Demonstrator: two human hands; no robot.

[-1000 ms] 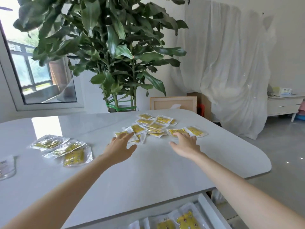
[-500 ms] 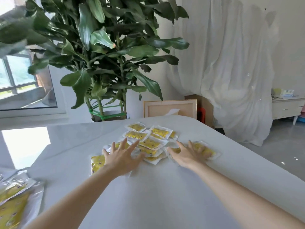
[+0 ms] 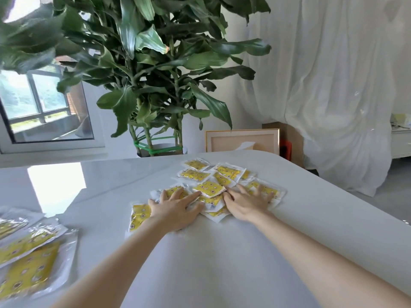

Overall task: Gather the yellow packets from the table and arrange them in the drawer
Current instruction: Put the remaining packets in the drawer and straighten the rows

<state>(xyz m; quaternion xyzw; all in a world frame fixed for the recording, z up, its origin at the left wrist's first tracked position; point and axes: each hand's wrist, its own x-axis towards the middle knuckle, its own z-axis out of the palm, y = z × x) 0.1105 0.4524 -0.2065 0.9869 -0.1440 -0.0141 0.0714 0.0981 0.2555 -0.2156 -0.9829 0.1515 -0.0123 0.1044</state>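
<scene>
Both hands lie flat on the heap of small yellow packets (image 3: 210, 188), which sits on the white table (image 3: 222, 263) just in front of the potted plant (image 3: 144, 74). The left hand (image 3: 175, 210) covers the side of the heap below the plant's pot. The right hand (image 3: 246, 204) covers the side further to the plant's right. On each hand the fingers are straight and spread apart, pressing down on the wrappers and gripping none. This looks like a way to pin the slippery sachets and rake them together before lifting. The packets overlap, so an exact count is not possible, but I make out at least ten, one of them lying loose beside the left wrist. About three larger yellow packets (image 3: 29, 258) lie well to the plant's left, cut off by the frame edge. There are two hands and one table, and no drawer is in view, so nothing here shows any packets stowed.
</scene>
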